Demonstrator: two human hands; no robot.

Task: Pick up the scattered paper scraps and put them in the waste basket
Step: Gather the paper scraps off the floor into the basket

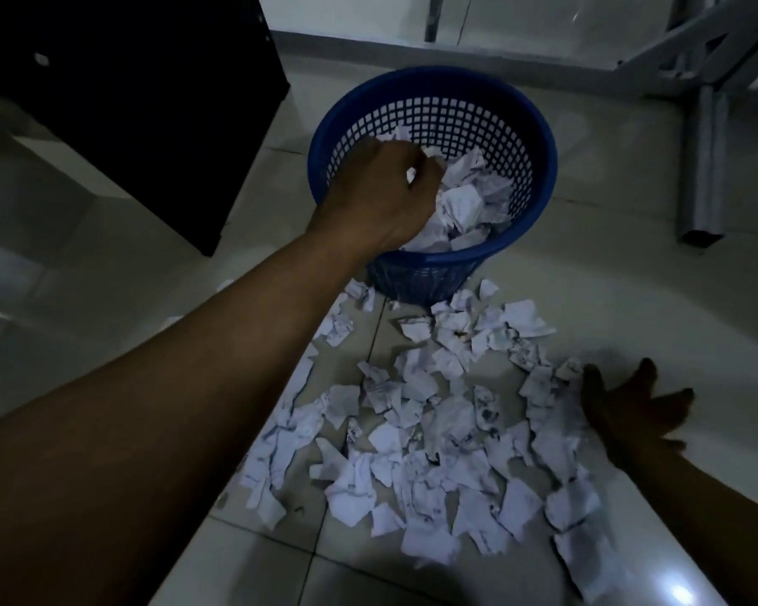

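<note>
A round blue mesh waste basket [539,168] stands on the tiled floor, partly filled with crumpled white paper [469,203]. My left hand [381,194] reaches over its near-left rim, fingers curled around white paper scraps that peek out between them. Several torn white paper scraps [434,435] lie scattered on the floor in front of the basket. My right hand [631,408] rests with fingers spread at the right edge of that pile, touching the scraps.
A dark cabinet [128,102] stands to the left of the basket. A grey metal frame leg [705,168] stands at the right, with more metal bars behind. A white wall base runs along the back. Glossy pale tiles [106,299] surround the pile.
</note>
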